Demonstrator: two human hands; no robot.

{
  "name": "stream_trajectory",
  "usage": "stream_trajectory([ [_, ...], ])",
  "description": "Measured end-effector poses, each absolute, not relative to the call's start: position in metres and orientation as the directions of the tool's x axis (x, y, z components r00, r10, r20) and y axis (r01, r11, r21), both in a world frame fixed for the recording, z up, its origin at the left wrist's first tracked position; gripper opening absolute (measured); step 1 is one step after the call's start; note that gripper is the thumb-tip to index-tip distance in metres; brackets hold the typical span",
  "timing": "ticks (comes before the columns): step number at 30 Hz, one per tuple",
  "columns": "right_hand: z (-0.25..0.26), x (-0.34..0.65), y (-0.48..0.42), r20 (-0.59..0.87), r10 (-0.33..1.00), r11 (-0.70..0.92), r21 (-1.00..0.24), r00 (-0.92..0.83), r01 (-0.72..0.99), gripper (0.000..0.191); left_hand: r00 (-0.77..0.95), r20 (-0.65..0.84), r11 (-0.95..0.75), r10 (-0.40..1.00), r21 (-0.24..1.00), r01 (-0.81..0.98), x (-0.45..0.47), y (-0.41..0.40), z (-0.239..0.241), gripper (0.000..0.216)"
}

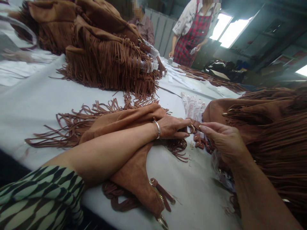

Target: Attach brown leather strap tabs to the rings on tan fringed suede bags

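Note:
A brown suede fringed bag [134, 172] lies on the white table [35, 102] under my left forearm. My left hand [171, 127], with a silver bracelet at the wrist, pinches a small brown strap tab with a metal ring [192, 128]. My right hand [222, 139] meets it from the right, fingertips on the same tab. More small brown strap pieces [199, 143] lie just below the fingers.
A heap of brown fringed bags [105, 54] fills the far left; another pile [271, 127] lies at my right. Clear plastic packets [193, 107] sit behind my hands. Two people stand at the far end, one in a red plaid apron [192, 35].

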State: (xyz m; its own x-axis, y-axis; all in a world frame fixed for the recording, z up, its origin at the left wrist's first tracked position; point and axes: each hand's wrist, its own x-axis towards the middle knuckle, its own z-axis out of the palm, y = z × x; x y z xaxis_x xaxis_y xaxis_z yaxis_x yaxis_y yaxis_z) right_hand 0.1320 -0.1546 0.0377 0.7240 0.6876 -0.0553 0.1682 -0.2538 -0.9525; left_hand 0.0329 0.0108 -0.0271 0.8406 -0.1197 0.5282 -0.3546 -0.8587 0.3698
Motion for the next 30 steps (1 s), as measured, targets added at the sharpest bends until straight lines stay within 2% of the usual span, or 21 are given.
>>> stream_trajectory([
  [6,0.04,0.129,-0.152,-0.056,0.654,-0.287,-0.941,0.754,0.179,0.025,0.839,0.52,-0.834,-0.16,0.383,-0.396,0.033,0.013,-0.027,0.043],
  [14,0.044,0.124,-0.152,-0.12,0.639,-0.303,-0.947,0.76,0.105,0.021,0.859,0.487,-0.861,-0.156,0.359,-0.36,0.031,0.013,-0.022,0.038],
  [20,0.042,0.131,-0.154,-0.09,0.679,-0.325,-0.927,0.729,0.188,0.025,0.873,0.463,-0.876,-0.152,0.346,-0.335,0.03,0.013,-0.02,0.037],
  [30,0.045,0.144,-0.154,-0.096,0.726,-0.379,-0.882,0.681,0.28,0.032,0.879,0.442,-0.915,-0.178,0.254,-0.313,0.031,0.011,-0.02,0.037],
])
